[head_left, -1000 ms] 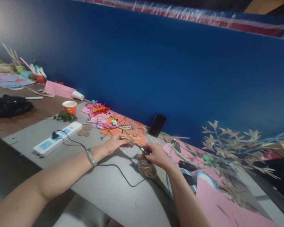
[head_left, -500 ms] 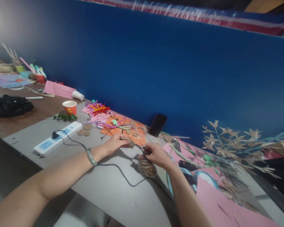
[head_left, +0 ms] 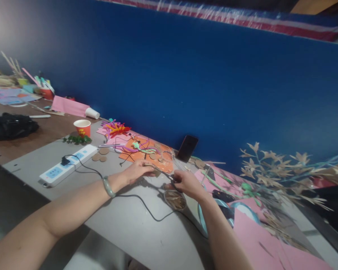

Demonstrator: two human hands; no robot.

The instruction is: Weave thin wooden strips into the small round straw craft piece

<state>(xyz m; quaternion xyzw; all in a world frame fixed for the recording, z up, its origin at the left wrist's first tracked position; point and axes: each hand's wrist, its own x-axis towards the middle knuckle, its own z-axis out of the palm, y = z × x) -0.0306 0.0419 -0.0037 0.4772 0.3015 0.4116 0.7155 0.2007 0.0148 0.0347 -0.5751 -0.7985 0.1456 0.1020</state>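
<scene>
My left hand (head_left: 138,171), with a pale green bangle (head_left: 109,187) on its wrist, pinches a thin brown strip (head_left: 148,165) above the grey table. My right hand (head_left: 186,183) is closed around dark-handled scissors (head_left: 173,180), whose slim blades point left toward the strip. Whether the blades touch the strip is too small to make out. Just below my right hand stands a round container (head_left: 165,198) of brown scraps. Behind my hands lies orange paper (head_left: 166,165), with cords and wooden discs on it.
A white power strip (head_left: 70,165) with a black cable crosses the left side. Beyond it stands a red paper cup (head_left: 83,129). A phone (head_left: 187,148) leans on the blue partition (head_left: 169,75). Blue ribbon, pink paper (head_left: 270,240) and dried stems (head_left: 259,165) are at right.
The scissors and strip between my hands have shifted slightly, with the blades now more in line with the strip. My arms have otherwise hardly moved.
</scene>
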